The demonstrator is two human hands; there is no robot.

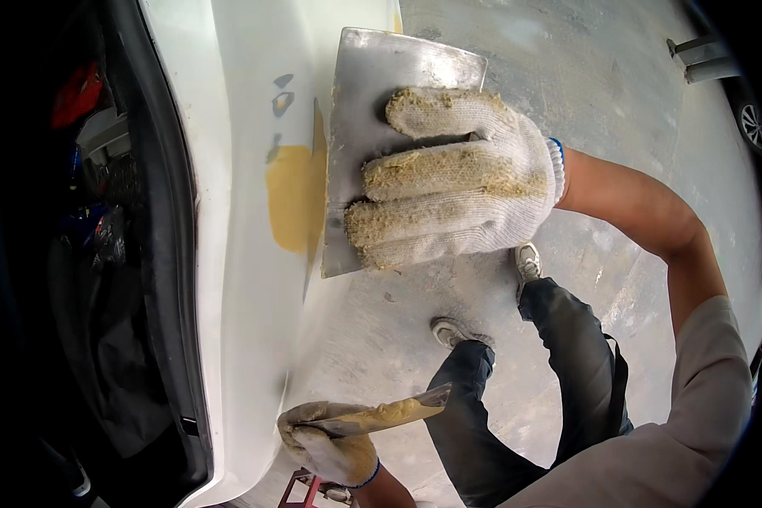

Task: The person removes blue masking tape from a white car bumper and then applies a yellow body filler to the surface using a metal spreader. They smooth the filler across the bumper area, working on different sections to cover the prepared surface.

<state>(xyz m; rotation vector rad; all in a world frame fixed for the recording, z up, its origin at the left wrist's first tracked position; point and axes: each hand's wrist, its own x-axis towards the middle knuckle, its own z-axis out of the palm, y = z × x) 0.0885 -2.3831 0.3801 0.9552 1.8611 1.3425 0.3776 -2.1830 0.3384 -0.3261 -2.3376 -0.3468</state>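
Observation:
My right hand, in a knitted white glove crusted with yellow putty, holds a wide metal spreader. Its fingers lie across the blade and the thumb is hidden. The blade's left edge is at the white car body panel, beside a smooth patch of yellow filler; whether it touches cannot be made out. Lower down, my left hand, gloved too, is closed around a second flat blade, which points right and carries a lump of yellow putty.
Left of the panel, a black rubber seal edges an open compartment holding dark items and a red object. Grey concrete floor extends to the right, with my feet on it. A red frame stands below my left hand; another car's wheel shows far right.

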